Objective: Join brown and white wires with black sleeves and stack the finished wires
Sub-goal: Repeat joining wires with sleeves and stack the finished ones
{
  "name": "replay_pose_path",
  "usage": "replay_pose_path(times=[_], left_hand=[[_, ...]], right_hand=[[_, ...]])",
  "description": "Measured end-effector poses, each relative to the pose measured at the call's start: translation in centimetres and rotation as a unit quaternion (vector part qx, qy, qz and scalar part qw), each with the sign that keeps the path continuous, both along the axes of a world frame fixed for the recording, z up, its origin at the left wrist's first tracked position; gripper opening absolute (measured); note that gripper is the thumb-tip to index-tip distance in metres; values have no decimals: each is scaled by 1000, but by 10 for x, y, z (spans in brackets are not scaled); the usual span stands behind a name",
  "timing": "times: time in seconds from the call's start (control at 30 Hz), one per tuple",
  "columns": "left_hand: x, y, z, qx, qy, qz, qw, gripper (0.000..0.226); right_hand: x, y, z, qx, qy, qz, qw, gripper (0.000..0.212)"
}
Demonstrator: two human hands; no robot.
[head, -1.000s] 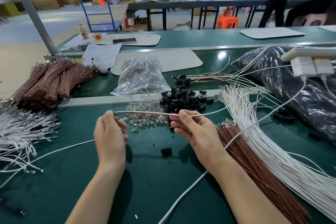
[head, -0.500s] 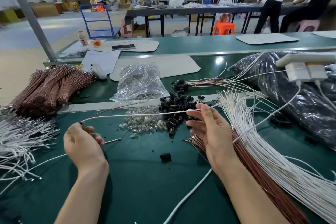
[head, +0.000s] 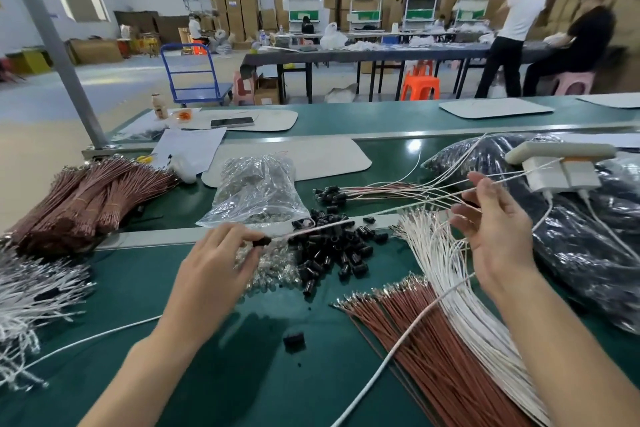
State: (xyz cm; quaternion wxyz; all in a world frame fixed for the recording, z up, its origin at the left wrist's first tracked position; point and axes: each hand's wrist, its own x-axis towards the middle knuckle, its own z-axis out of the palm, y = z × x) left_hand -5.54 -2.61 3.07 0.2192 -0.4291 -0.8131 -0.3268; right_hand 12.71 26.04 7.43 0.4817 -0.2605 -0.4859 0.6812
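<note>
My left hand point(head: 214, 263) pinches a black sleeve point(head: 261, 241) fitted on the near end of a joined wire point(head: 363, 217). That wire runs up and right through the air to my right hand point(head: 495, 222), which holds it between thumb and forefinger, fingers nearly straight. Behind it lies the stack of finished wires point(head: 349, 192), sleeves to the left. A pile of loose black sleeves point(head: 332, 250) sits in the middle. Loose brown wires point(head: 433, 340) and white wires point(head: 446, 270) fan out under my right forearm.
Small clear glass bulbs point(head: 273, 269) lie by the sleeves, with a clear plastic bag point(head: 256, 191) behind them. Bundled brown wires point(head: 86, 204) and white wires point(head: 31, 291) fill the left. A black bag point(head: 588, 243) and white plug adapters point(head: 561, 170) are at right. One sleeve point(head: 294, 340) lies apart.
Both hands have carried the wire right and away from me. My left hand moved from the near left to the sleeve pile; my right hand rose towards the finished stack's far end.
</note>
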Motion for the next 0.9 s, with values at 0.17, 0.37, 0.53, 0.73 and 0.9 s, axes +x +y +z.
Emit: replay_pose_path(times=[0.17, 0.37, 0.53, 0.73, 0.9], left_hand=[[-24, 65, 66, 116, 138, -3, 984, 20], [-63, 168, 127, 184, 188, -40, 964, 15], [-90, 227, 67, -42, 69, -80, 994, 13], [-111, 237, 13, -228, -3, -63, 972, 15], [-119, 225, 7, -265, -21, -45, 963, 26]], right_hand=[[-10, 42, 39, -9, 96, -37, 995, 19], [-45, 96, 70, -50, 136, -45, 988, 24], [-72, 131, 40, -70, -46, 13, 996, 18], [-85, 148, 2, -26, -218, 77, 973, 22], [-93, 146, -2, -19, -247, 47, 968, 19]])
